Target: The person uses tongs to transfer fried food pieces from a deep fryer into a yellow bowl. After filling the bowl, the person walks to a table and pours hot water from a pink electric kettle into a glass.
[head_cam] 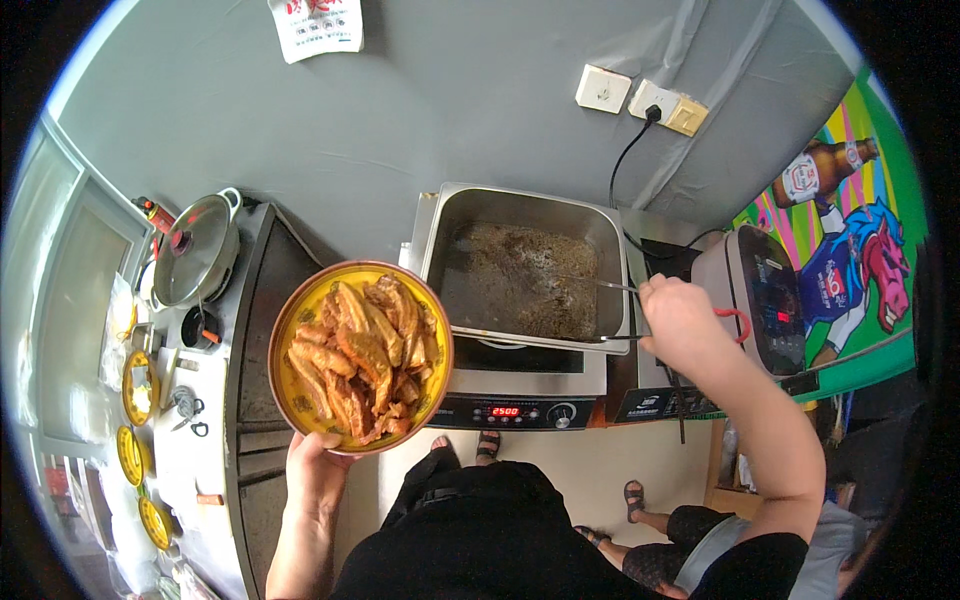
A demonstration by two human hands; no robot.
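Note:
My left hand (319, 465) grips the lower rim of a yellow bowl with a brown edge (279, 360), thumb on top. Browned strips of meat (360, 352) fill the bowl, which is beside the left side of a steel pan. My right hand (679, 315) is closed on metal tongs (611, 285) at the pan's right edge. Their two arms reach left, one over the liquid and one by the front corner. The rectangular steel pan (525, 202) holds dark, foamy liquid (517, 277) and sits on an induction cooker (517, 412) with a lit display.
To the right, a multicooker (757, 300) stands near a bright poster (847, 247). On the left counter are a lidded pot (196, 255), several yellow bowls (135, 456) and scissors (196, 420). A power cord (619, 165) hangs from the wall socket. Another person (795, 555) is at lower right.

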